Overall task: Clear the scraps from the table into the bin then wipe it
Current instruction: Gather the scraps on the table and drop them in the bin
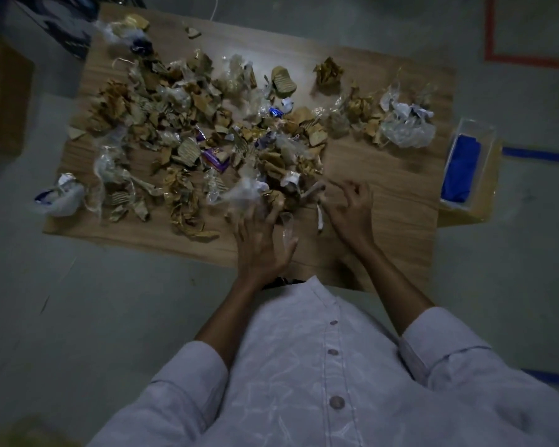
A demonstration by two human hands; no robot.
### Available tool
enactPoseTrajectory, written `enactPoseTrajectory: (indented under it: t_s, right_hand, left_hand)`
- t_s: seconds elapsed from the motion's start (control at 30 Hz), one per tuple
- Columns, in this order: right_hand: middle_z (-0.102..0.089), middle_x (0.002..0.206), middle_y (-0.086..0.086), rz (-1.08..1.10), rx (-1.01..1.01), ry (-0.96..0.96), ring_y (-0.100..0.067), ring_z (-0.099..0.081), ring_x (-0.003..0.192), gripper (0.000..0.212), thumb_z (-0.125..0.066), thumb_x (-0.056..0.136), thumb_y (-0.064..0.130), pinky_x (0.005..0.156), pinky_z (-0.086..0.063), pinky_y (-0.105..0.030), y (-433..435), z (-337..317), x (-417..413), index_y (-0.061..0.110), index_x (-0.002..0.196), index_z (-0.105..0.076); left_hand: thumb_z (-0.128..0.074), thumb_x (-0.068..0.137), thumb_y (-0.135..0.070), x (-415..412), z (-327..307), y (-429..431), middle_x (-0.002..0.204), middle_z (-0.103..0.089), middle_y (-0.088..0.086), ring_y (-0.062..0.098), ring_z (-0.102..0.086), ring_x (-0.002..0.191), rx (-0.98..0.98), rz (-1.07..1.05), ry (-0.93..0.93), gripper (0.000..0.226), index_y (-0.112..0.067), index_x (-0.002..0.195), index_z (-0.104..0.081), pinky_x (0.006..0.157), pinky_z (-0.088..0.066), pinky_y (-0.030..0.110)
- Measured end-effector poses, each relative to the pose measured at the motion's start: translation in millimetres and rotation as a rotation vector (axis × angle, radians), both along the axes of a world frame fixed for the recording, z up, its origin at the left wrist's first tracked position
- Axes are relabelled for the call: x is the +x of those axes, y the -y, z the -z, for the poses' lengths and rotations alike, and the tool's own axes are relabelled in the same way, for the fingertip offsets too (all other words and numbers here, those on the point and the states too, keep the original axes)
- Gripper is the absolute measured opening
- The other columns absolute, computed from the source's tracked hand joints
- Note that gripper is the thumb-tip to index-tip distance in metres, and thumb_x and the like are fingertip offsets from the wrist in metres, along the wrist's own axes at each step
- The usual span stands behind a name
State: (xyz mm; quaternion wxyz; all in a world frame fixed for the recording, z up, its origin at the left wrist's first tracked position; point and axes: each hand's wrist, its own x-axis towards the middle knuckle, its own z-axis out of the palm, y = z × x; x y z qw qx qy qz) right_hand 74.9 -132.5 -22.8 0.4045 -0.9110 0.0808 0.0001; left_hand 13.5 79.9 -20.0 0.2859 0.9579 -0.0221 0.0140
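By the table's (pixel 391 188) front edge, left grip (pixel 262 243) spreads on scraps (pixel 188 150); right grip (pixel 349 209), over bare wood, unclear.

table (pixel 384 175) matt wood grain; scraps (pixel 181 124) crumpled brown paper, torn cardboard, glossy clear plastic wrappers; blue cloth (pixel 460 169) in clear plastic box (pixel 491 130).

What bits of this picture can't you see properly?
Head view throughout.
Left hand: fingertips blurred by motion among the scraps; grip unclear.
Right hand: curled fingers hide whatever it may pinch.
Brown box, left edge: too dark, cut off.
Table near edge: hidden by the shirt.
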Motion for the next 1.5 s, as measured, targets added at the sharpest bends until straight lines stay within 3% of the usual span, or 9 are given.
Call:
enactPoseTrajectory:
  t_s: [0.1, 0.2, 0.4, 0.6, 0.77, 0.9, 1.1, 1.4, 1.5]
  right_hand:
    - [-0.042, 0.132, -0.010, -0.055, 0.017, -0.214, -0.021, -0.058, 0.096, 0.060, -0.075, 0.089, 0.046, 0.081, -0.058, -0.041, 2.1, 5.9, -34.7, 0.030, 0.142, -0.052]
    - [-0.039, 0.138, -0.016, -0.140, -0.099, -0.287, -0.027, -0.054, 0.104, 0.072, -0.080, 0.086, 0.039, 0.082, -0.051, -0.036, -11.7, 14.9, -36.1, 0.023, 0.147, -0.045]
    - [-0.068, 0.111, -0.016, -0.165, -0.025, -0.233, -0.034, -0.063, 0.101, 0.026, -0.068, 0.087, 0.008, 0.075, -0.031, -0.022, -42.4, 24.2, -35.7, 0.011, 0.112, -0.074]
    - [-0.077, 0.109, -0.009, -0.033, 0.153, -0.228, -0.026, -0.070, 0.101, 0.026, -0.066, 0.093, 0.012, 0.076, -0.040, -0.022, -57.9, -4.8, -6.1, 0.013, 0.118, -0.076]
    - [-0.068, 0.128, -0.007, -0.017, 0.242, -0.027, -0.018, -0.063, 0.112, 0.041, -0.065, 0.095, 0.014, 0.090, -0.050, -0.027, -79.9, -39.0, 40.9, 0.014, 0.135, -0.063]
    - [-0.051, 0.145, -0.017, -0.181, 0.086, -0.061, -0.031, -0.053, 0.130, 0.056, -0.062, 0.095, 0.013, 0.106, -0.047, -0.039, -82.6, -28.2, 56.0, 0.018, 0.150, -0.051]
    - [-0.056, 0.139, -0.019, -0.246, -0.061, 0.086, -0.036, -0.052, 0.125, 0.051, -0.054, 0.089, 0.012, 0.102, -0.046, -0.043, -72.8, -17.6, 47.4, 0.013, 0.140, -0.061]
    - [-0.059, 0.141, -0.011, -0.119, -0.058, 0.270, -0.030, -0.055, 0.129, 0.049, -0.054, 0.088, 0.002, 0.100, -0.051, -0.038, -29.6, -27.2, 34.1, 0.012, 0.135, -0.065]
    - [-0.059, 0.139, -0.011, 0.025, -0.040, 0.284, -0.029, -0.056, 0.129, 0.051, -0.057, 0.086, -0.002, 0.100, -0.052, -0.048, 2.7, -21.4, 34.5, 0.010, 0.135, -0.064]
  left_hand:
    - [-0.069, 0.089, -0.052, -30.1, 20.8, 12.0, 0.144, -0.039, 0.023, 0.042, -0.040, 0.131, 0.117, -0.052, -0.103, 0.069, -0.028, 0.146, -0.038, 0.108, -0.036, 0.055]
    - [-0.057, 0.095, -0.055, -24.9, 33.6, 22.2, 0.144, -0.040, 0.022, 0.041, -0.042, 0.126, 0.187, -0.051, -0.336, 0.068, -0.021, 0.149, -0.034, 0.104, -0.038, 0.051]
    - [-0.068, 0.086, -0.006, -3.8, 32.3, 28.9, 0.104, -0.061, 0.020, 0.040, -0.062, 0.084, 0.009, 0.012, -0.261, 0.020, -0.003, 0.105, -0.064, 0.062, -0.046, 0.039]
    - [-0.061, 0.088, -0.003, 53.1, -0.8, 27.4, 0.106, -0.069, 0.017, 0.035, -0.064, 0.096, -0.190, -0.061, -0.186, 0.023, -0.005, 0.107, -0.072, 0.081, -0.049, 0.036]
    - [-0.058, 0.096, -0.004, 103.2, -38.8, 22.8, 0.117, -0.066, 0.018, 0.031, -0.063, 0.102, -0.222, -0.148, -0.011, 0.030, -0.002, 0.124, -0.066, 0.080, -0.037, 0.019]
    - [-0.057, 0.096, -0.012, 116.9, -29.6, 10.1, 0.148, -0.045, 0.023, 0.035, -0.048, 0.129, -0.037, -0.008, -0.103, 0.050, -0.003, 0.144, -0.049, 0.101, -0.047, 0.043]
    - [-0.043, 0.095, -0.020, 98.9, -25.5, 3.2, 0.161, -0.030, 0.023, 0.042, -0.023, 0.149, 0.219, 0.128, -0.139, 0.057, 0.001, 0.148, -0.042, 0.122, -0.017, 0.051]
    - [-0.055, 0.075, -0.014, 94.3, -58.1, 29.3, 0.113, -0.069, 0.007, 0.034, -0.052, 0.126, 0.214, -0.236, 0.267, 0.029, -0.012, 0.101, -0.068, 0.105, -0.029, 0.050]
    - [-0.055, 0.076, -0.017, 109.5, -61.0, 59.4, 0.117, -0.065, 0.012, 0.034, -0.051, 0.127, 0.142, -0.054, 0.267, 0.035, -0.011, 0.109, -0.065, 0.106, -0.034, 0.055]
